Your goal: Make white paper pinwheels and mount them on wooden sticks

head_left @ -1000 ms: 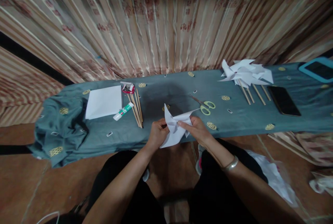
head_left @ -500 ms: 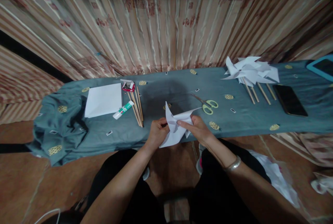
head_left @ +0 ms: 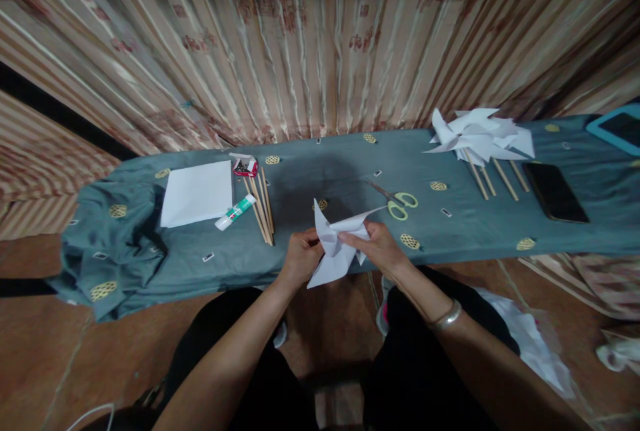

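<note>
Between my two hands is a white paper pinwheel, its blades curled in toward the centre. My left hand grips its left edge, with the fingertips partly hidden behind the paper. On the other side my right hand pinches it, the thumb lying across the front near the middle. No stick shows on this pinwheel. Just beyond my right hand, green-handled scissors lie on the cloth. Left of my hands rest several wooden sticks and a green-and-white glue stick.
A stack of white paper and a small red box of metal pins sit at the left on the cloth-covered table. Finished pinwheels on sticks, a black phone and a blue-framed device lie at the right.
The pinwheel's upper left blade has tilted slightly and its lower edge has dropped a little. Both hands keep their hold. The whole view has shifted very slightly.
</note>
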Motion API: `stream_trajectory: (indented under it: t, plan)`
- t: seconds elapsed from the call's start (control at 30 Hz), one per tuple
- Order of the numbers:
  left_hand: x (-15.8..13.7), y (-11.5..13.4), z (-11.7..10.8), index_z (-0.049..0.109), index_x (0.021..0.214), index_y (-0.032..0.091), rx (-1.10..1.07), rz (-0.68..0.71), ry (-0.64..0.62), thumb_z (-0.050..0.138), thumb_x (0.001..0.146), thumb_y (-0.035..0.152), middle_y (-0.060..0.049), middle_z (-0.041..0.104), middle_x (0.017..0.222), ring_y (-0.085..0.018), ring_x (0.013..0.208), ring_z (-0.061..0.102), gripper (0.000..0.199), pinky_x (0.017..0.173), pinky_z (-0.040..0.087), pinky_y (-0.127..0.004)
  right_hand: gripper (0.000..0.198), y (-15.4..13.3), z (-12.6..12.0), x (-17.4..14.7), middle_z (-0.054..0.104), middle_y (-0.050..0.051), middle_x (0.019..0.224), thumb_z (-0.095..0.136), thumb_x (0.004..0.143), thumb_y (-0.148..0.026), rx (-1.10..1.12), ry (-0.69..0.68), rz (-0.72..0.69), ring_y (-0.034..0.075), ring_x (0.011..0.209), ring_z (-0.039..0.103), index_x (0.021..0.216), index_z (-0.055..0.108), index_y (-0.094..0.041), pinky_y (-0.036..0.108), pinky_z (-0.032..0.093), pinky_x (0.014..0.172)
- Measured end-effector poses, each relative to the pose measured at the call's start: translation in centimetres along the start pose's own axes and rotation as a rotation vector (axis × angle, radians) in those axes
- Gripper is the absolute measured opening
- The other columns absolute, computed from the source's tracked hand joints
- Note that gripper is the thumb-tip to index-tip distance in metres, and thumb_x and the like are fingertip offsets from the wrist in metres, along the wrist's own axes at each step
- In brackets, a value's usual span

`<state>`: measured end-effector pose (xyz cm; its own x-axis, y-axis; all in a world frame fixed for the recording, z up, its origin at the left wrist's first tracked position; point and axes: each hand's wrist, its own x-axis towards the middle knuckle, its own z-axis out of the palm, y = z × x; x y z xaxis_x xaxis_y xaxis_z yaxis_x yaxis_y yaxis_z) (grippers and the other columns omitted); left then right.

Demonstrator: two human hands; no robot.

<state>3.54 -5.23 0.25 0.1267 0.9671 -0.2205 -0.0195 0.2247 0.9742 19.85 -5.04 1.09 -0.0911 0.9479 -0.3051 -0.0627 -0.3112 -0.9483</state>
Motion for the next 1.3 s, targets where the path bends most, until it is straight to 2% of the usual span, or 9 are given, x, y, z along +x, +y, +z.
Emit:
stream_trajectory:
  t: [0.37,0.53,0.73,1.07,1.3]
  plan:
    - [-0.6,0.1,-0.1,0.077,0.070,0.014,-0.086,-0.101,-0.029,0.083,0.056,0.043,-0.003,0.074,0.068,-0.018,0.064,0.066,0.033,0.061,0.052,-0.027,0.038,-0.8,-0.4,-0.4,0.077,0.004,0.078,0.081,0.058,-0.044,0.012,-0.057,0.032,0.017,0.066,0.067,0.082,0.075,-0.015,0.030,0.052,0.066]
    - [-0.9,0.1,-0.6,0.077,0.068,0.014,-0.084,-0.167,-0.041,0.083,0.056,0.048,-0.001,0.069,0.061,-0.012,0.055,0.056,0.036,0.051,0.040,-0.020,0.039,-0.7,-0.9,-0.1,0.077,0.005,0.079,0.082,0.059,-0.044,-0.004,-0.042,0.020,0.018,0.069,0.067,0.084,0.075,-0.015,0.030,0.052,0.069]
    - [-1.3,-0.5,-1.4,0.075,0.069,0.013,-0.025,-0.217,-0.154,0.075,0.060,0.061,0.002,0.058,0.054,-0.008,0.051,0.042,0.049,0.048,0.030,-0.019,0.042,-0.4,-1.8,0.3,0.076,0.006,0.080,0.080,0.061,-0.048,-0.044,-0.014,-0.022,0.019,0.070,0.067,0.085,0.075,-0.015,0.031,0.051,0.068]
    - [-2.7,-0.9,-1.2,0.075,0.076,0.012,0.027,-0.126,-0.200,0.065,0.072,0.057,0.000,0.059,0.059,-0.011,0.057,0.045,0.047,0.056,0.036,-0.023,0.040,0.0,-2.0,0.2,0.077,0.006,0.085,0.078,0.064,-0.048,-0.078,-0.082,-0.001,0.021,0.075,0.070,0.089,0.075,-0.017,0.034,0.055,0.073]
    - [-2.7,-1.3,-1.3,0.076,0.081,0.010,0.042,-0.121,-0.180,0.063,0.074,0.057,0.000,0.059,0.060,-0.011,0.057,0.046,0.049,0.055,0.037,-0.022,0.043,0.1,-1.7,0.4,0.078,0.007,0.087,0.078,0.065,-0.049,-0.076,-0.095,0.009,0.022,0.076,0.071,0.091,0.075,-0.016,0.034,0.056,0.072]
